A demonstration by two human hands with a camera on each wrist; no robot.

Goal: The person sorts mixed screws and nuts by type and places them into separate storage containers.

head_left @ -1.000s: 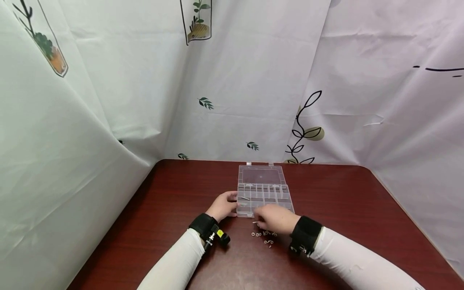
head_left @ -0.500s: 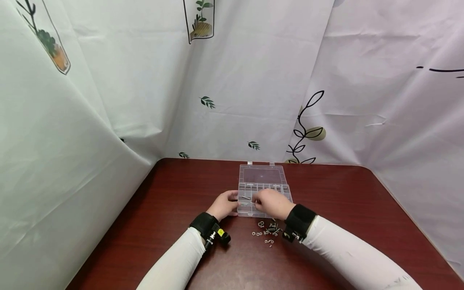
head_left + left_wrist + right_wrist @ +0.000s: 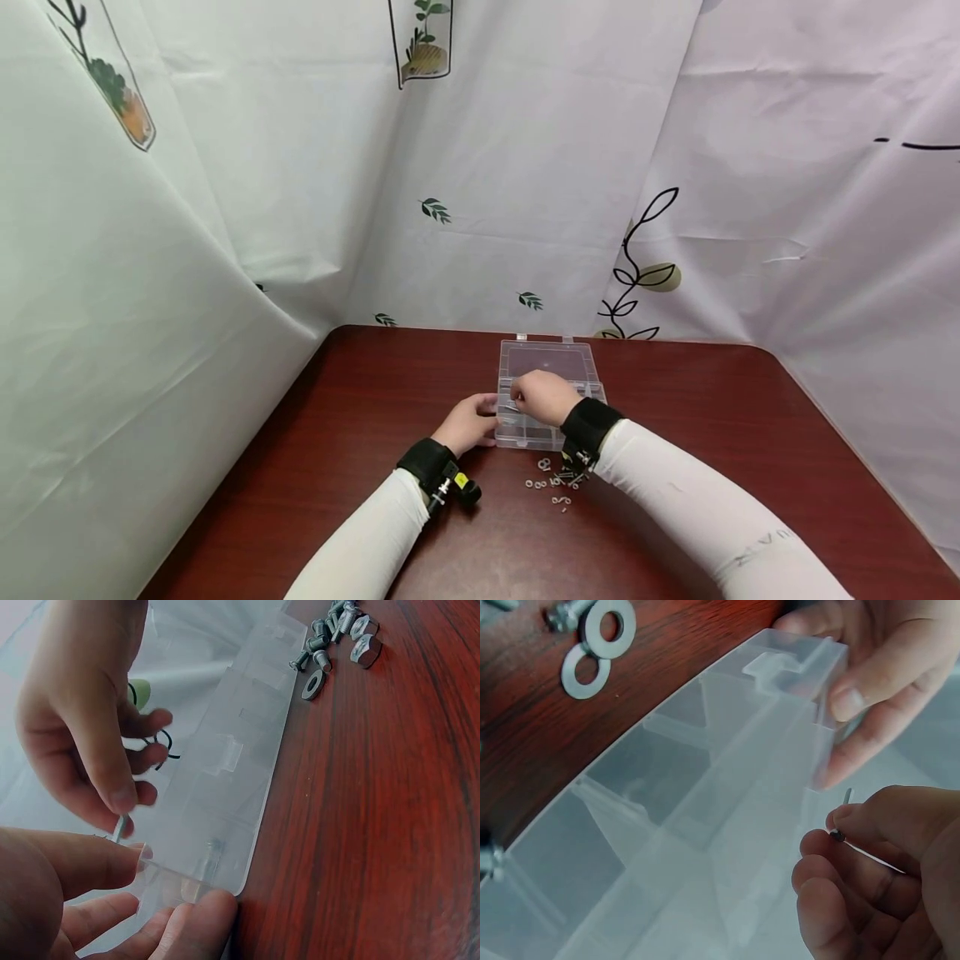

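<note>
We see a slim, silvery metal screw (image 3: 837, 835) in the right hand (image 3: 543, 397), held at the fingertips above the left-hand compartments of the clear plastic divided box (image 3: 517, 444), which lies open on the dark red wood-grain bench (image 3: 405, 383), its clear flat lid (image 3: 549, 360) folded out at the far side. The compartments lie below these fingertips; in the left wrist view the screw's long axis points downward at a slight slant, toward the box's left end. We cannot tell whether its tip touches anything. The right hand is almost closed at thumb and forefinger, which pinch the screw, while its other fingers bend loosely. The left hand (image 3: 467, 423), just beside it, grips the box's left end, thumb and fingers around the corner. Through the clear wall we make out a pale metal bolt (image 3: 211, 861) inside, close to the left fingers. Nearer to us, in front of the box, lie loose silvery bolts (image 3: 321, 658), hexagonal metal nuts (image 3: 366, 651) and flat grey ring washers (image 3: 590, 634).
</note>
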